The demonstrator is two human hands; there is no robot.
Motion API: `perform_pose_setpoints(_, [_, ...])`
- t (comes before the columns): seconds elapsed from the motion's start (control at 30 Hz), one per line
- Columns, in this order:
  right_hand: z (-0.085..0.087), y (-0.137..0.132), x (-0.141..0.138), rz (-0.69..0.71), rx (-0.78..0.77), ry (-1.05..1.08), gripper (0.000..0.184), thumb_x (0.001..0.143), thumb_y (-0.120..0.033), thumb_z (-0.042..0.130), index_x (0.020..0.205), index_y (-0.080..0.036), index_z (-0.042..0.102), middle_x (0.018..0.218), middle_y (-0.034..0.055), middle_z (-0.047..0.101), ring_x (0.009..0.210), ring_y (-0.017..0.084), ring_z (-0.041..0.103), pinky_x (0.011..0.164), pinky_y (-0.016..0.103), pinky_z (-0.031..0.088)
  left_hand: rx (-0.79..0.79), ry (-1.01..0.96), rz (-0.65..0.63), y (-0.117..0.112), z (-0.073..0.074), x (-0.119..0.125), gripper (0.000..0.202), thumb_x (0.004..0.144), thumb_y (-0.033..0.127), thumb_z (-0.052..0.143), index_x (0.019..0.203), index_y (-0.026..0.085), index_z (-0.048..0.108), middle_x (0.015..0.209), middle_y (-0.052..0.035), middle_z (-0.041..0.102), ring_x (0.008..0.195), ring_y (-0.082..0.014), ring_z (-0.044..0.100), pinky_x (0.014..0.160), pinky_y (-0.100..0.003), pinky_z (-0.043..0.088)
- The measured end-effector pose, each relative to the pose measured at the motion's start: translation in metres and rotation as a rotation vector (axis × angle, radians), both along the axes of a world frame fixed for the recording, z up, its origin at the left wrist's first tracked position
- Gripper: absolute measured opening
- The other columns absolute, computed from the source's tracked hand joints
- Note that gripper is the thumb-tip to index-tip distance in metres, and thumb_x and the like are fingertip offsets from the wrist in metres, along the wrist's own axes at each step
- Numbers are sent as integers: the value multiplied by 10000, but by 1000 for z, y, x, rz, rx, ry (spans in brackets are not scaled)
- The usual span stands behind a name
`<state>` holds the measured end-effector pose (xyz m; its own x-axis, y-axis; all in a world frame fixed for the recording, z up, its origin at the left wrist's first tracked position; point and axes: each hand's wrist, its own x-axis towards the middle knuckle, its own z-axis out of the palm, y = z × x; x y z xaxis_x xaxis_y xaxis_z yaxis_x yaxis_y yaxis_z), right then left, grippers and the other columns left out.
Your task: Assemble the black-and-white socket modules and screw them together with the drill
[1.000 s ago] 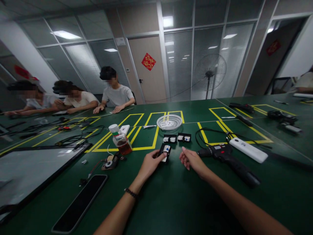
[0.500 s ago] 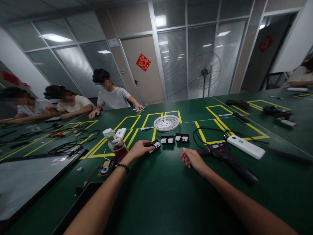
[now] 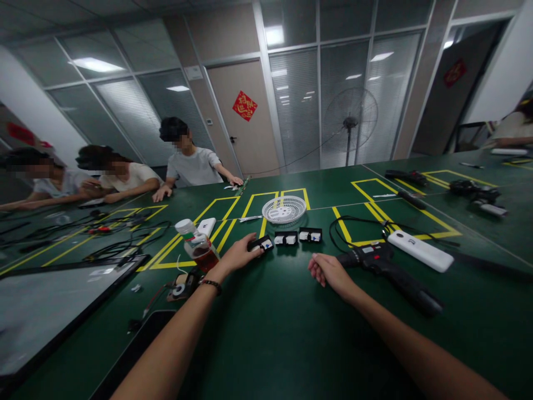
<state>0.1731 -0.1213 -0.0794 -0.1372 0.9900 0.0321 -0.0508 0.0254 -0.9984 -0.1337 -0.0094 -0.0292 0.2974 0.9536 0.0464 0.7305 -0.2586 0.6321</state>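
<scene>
At the left end of a row of three small black boxes with white pieces inside, my left hand (image 3: 238, 254) grips the left box (image 3: 264, 244) between thumb and fingers. That box sits slightly tilted on the green table. To its right stand the middle box (image 3: 286, 239) and the right box (image 3: 310, 235), untouched. My right hand (image 3: 328, 272) rests on the table with its fingers curled, and nothing shows in them. Just right of it lies a black pistol-grip device (image 3: 387, 272). A white round basket (image 3: 283, 210) sits behind the boxes.
A bottle of reddish-brown liquid (image 3: 200, 250) stands left of my left hand, beside a white power bank (image 3: 206, 226). Another white power bank (image 3: 420, 251) lies at the right. A black-framed panel (image 3: 62, 311) and cables (image 3: 125, 233) fill the left side. Several people sit beyond.
My left hand's fingers have drawn back a little to the left along the box, so more of it shows. The right hand stays put. A person's hand across the table has shifted slightly.
</scene>
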Motion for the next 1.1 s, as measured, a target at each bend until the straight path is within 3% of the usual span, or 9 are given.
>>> perform_pose_setpoints(0.2, [5,-4,1,-12,30,-69,441,932,-515,393,805,-158,619,623,-4,581,437,93,492,372,194,375,3,-20,30,-7,0,-3,817,719,553,680,1406,180,442,1384,-170,534,1244,-328,523,1043,-436,371])
perform_pose_setpoints(0.37, [20,6,23,-118,123,-193,366,913,-489,438,877,-175,622,733,24,614,568,136,563,447,231,436,89,-143,138,-23,7,-1,893,728,530,706,1465,196,327,1457,-167,451,1299,-316,472,1033,-432,403])
perform_pose_setpoints(0.43, [28,19,37,-200,166,-264,284,878,-447,517,948,-188,614,825,37,629,703,168,601,569,272,492,190,-259,216,-37,11,7,841,790,505,663,1483,228,276,1471,-145,435,1316,-291,455,1035,-426,413])
perform_pose_setpoints(0.5, [33,38,49,-255,203,-350,281,815,-391,624,1018,-197,612,978,64,636,917,206,601,785,335,501,277,-362,252,-54,13,22,745,836,470,626,1470,258,297,1444,-118,466,1291,-270,481,1039,-425,421])
perform_pose_setpoints(0.6, [37,69,59,-234,212,-471,475,730,-379,739,1144,-188,606,1200,116,600,1117,255,541,967,393,418,345,-497,247,-79,10,49,593,878,416,580,1415,253,387,1358,-100,536,1222,-239,534,1021,-407,448])
perform_pose_setpoints(0.7, [36,94,56,-124,182,-555,590,696,-425,785,1202,-178,611,1216,137,624,1094,279,578,947,403,435,350,-560,213,-96,3,66,552,867,382,600,1376,240,445,1204,-91,613,1115,-221,590,980,-389,478])
perform_pose_setpoints(0.83, [34,110,47,-25,170,-617,516,657,-371,831,1119,-196,684,1155,110,682,1034,283,622,923,388,453,314,-550,147,-104,-6,67,517,843,361,629,1331,241,507,1118,-77,628,1036,-218,609,925,-366,498])
perform_pose_setpoints(1.1, [39,105,50,-88,154,-647,390,671,-312,819,1021,-168,723,1063,119,712,961,281,645,856,392,478,278,-516,39,-112,-1,64,547,803,352,664,1324,252,529,1095,-69,634,954,-215,602,825,-329,492])
